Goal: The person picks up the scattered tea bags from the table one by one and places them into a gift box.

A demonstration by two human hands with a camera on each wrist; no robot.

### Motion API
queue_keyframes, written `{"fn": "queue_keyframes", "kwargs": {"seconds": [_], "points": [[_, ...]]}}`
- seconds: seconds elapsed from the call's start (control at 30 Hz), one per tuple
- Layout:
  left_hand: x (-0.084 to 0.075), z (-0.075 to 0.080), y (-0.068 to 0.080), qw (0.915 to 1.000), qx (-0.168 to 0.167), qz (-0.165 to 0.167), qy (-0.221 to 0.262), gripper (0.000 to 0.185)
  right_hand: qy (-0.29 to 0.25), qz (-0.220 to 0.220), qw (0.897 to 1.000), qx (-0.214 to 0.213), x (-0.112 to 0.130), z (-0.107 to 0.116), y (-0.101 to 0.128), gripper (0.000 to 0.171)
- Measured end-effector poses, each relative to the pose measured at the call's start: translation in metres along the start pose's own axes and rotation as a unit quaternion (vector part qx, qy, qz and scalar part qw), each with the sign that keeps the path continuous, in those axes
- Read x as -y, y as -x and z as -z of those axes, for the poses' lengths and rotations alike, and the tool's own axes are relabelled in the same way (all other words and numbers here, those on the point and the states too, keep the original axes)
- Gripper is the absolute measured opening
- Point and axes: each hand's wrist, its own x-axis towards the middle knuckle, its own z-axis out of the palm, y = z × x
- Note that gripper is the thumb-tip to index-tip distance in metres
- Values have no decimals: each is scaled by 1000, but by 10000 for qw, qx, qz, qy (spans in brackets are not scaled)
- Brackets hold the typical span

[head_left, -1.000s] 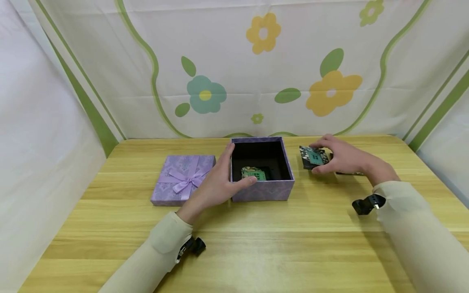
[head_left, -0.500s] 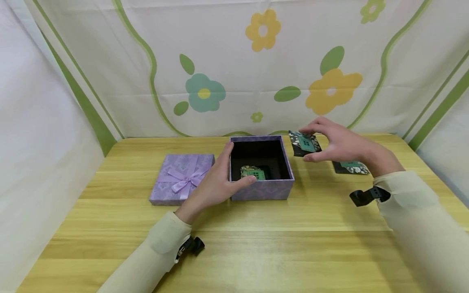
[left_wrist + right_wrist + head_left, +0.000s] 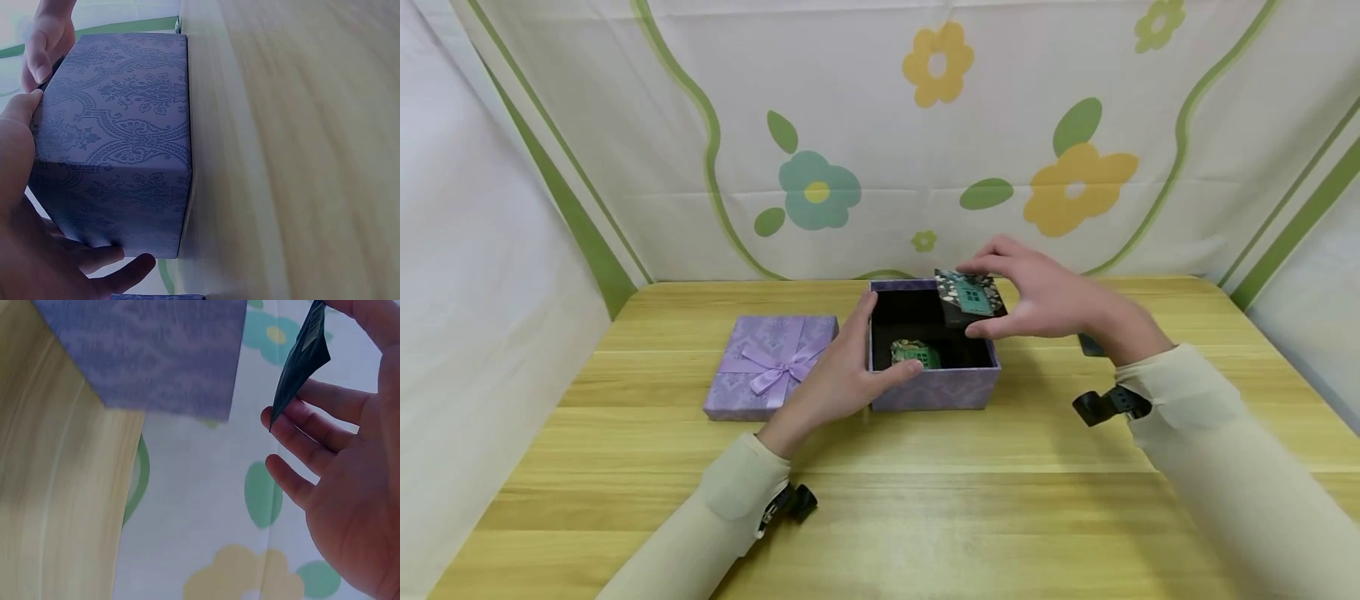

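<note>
My left hand [image 3: 848, 360] grips the lidless purple patterned box [image 3: 936, 392] at its left side, its thumb over the front rim and its fingers along the left wall. A small flat packet [image 3: 917, 354], floral with a green label, lies in the black interior. My right hand [image 3: 1041, 292] pinches a similar dark square packet [image 3: 968, 297], with white flowers and a teal label, between thumb and fingers over the box's right half. In the right wrist view this packet [image 3: 302, 369] is seen nearly edge-on, with a barcode on its back.
The purple box lid [image 3: 748, 343] with a ribbon bow lies left of the box on the wooden table [image 3: 880, 517]. Another dark packet [image 3: 1090, 345] lies at the right, mostly hidden by my right wrist. A flower-print curtain [image 3: 865, 100] hangs behind the table.
My right hand has lifted the packet off the right side of the table and carried it left, over the box. My left hand has stayed on the box.
</note>
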Motion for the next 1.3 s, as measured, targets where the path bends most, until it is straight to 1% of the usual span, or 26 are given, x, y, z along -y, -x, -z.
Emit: {"fn": "queue_keyframes", "kwargs": {"seconds": [0.2,0.43,0.67,1.03,1.2,1.3], "points": [[-2,-2,-2,10000,20,64,-58,116,-136,147,9998,54,8,-15,-12,80],[-2,-4,-4,9999,-10,41,-94,116,47,217,9997,128,11,-32,-20,83],[0,-5,-4,10000,37,13,-58,116,153,-36,9990,427,10,-45,-22,86],[-2,-5,-5,9999,65,22,-103,115,736,-196,9953,597,11,-53,-24,86],[-1,-5,-3,9999,36,45,-125,115,932,-32,9941,545,12,-56,-25,84],[-1,-5,-3,9999,48,2,-104,115,1007,48,9934,544,11,-56,-25,83]]}}
